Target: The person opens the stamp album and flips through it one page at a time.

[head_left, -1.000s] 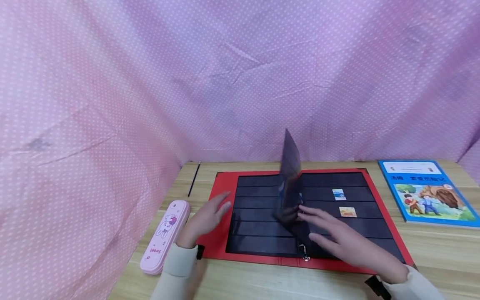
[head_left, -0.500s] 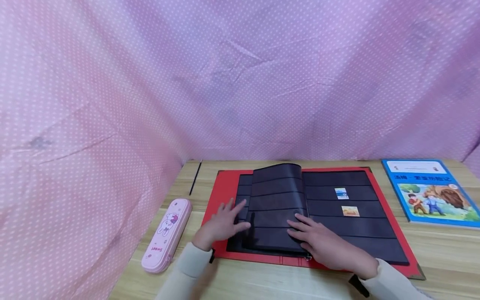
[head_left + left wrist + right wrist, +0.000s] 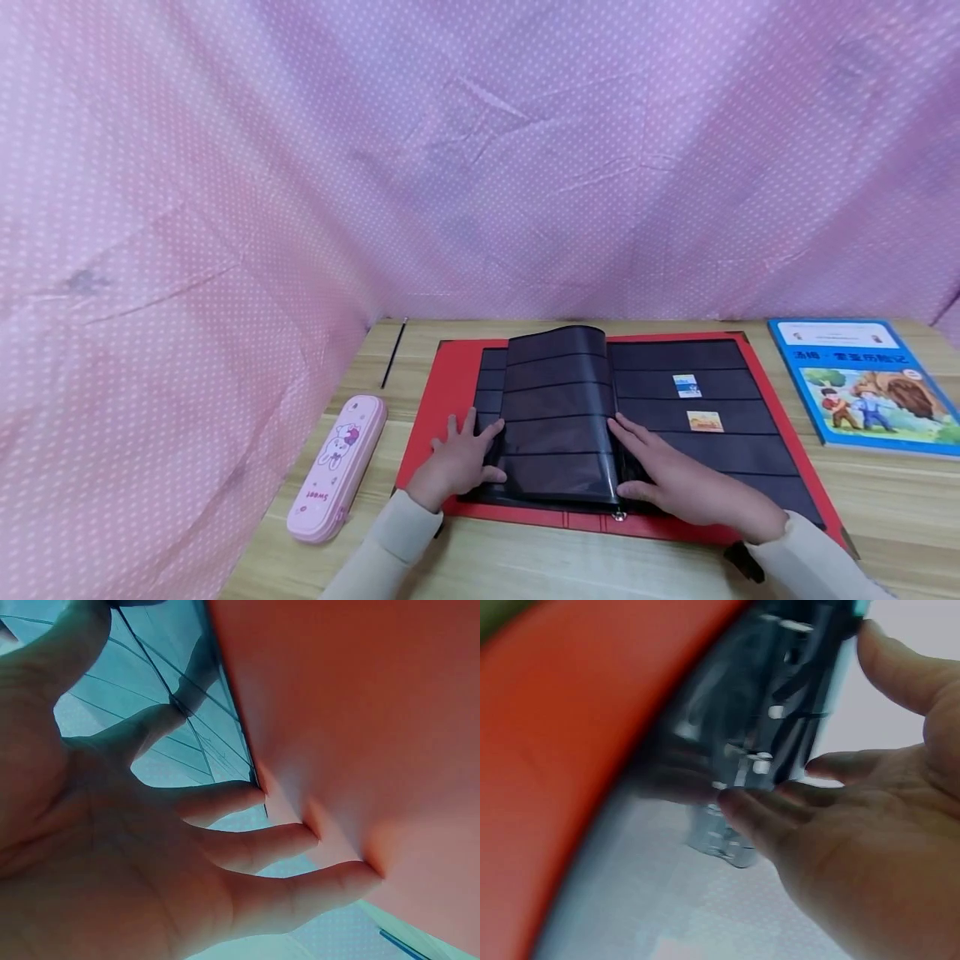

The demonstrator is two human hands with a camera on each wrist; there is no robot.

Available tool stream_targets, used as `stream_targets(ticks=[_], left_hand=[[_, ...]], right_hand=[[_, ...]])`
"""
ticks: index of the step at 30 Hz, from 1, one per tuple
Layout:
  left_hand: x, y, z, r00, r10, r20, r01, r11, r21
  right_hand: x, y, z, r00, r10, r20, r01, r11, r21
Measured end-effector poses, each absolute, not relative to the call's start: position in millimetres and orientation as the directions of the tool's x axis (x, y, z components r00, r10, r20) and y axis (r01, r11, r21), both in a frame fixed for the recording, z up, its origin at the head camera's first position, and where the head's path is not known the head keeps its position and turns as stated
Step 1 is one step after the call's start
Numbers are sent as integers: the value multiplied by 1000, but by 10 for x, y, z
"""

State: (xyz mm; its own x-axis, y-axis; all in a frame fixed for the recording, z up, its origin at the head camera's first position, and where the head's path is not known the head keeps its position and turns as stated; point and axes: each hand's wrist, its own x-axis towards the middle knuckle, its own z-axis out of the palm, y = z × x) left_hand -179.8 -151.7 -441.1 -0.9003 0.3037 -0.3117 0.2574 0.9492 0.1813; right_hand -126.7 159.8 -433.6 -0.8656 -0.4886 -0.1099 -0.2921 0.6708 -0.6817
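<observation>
The red album (image 3: pixel 450 367) lies wide on the desk (image 3: pixel 525 562), under and between the two hands. The left hand (image 3: pixel 459 460) has its fingers spread; some tips press the red cover, and its thumb and pointer finger are at the outer edge of the black page (image 3: pixel 555 392). The right hand (image 3: pixel 675 482) is well apart from it, fingers quite straight, by the bent side of the page near the metal rings (image 3: pixel 618 516). Neither one grips anything. The page looks light, bendy and shiny, so it may slip or spring up; its outer edge, by the left hand, seems the best place to pinch. The two little stamps (image 3: pixel 705 422), past the right hand's fingers, look thin and easy to crease.
</observation>
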Motion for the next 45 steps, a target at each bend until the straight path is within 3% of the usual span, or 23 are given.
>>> stream_targets(ticks=[7, 17, 23, 30, 40, 45], left_hand=[[-1816, -1545, -4396, -905, 296, -304, 237, 947, 217], [-1881, -1653, -4362, -903, 309, -299, 267, 948, 173], [-1881, -1676, -4344, -898, 336, -284, 289, 937, 194], [-1864, -1677, -4317, -898, 345, -273, 295, 933, 207], [-1892, -1776, -4349, -885, 383, -265, 334, 918, 214], [-1867, -1845, -4331, -879, 376, -293, 302, 915, 268]], right_hand=[[-1278, 1584, -4427, -884, -456, -103, -275, 685, -675], [-1317, 1381, -4404, -909, -416, -28, -330, 758, -563], [-1618, 1486, -4319, -922, -386, 17, -306, 702, -643], [-2042, 1595, -4360, -908, -413, -71, -267, 701, -661], [-2102, 1446, -4389, -911, -405, -72, -290, 756, -587], [-2051, 1496, -4379, -926, -372, -61, -260, 748, -611]])
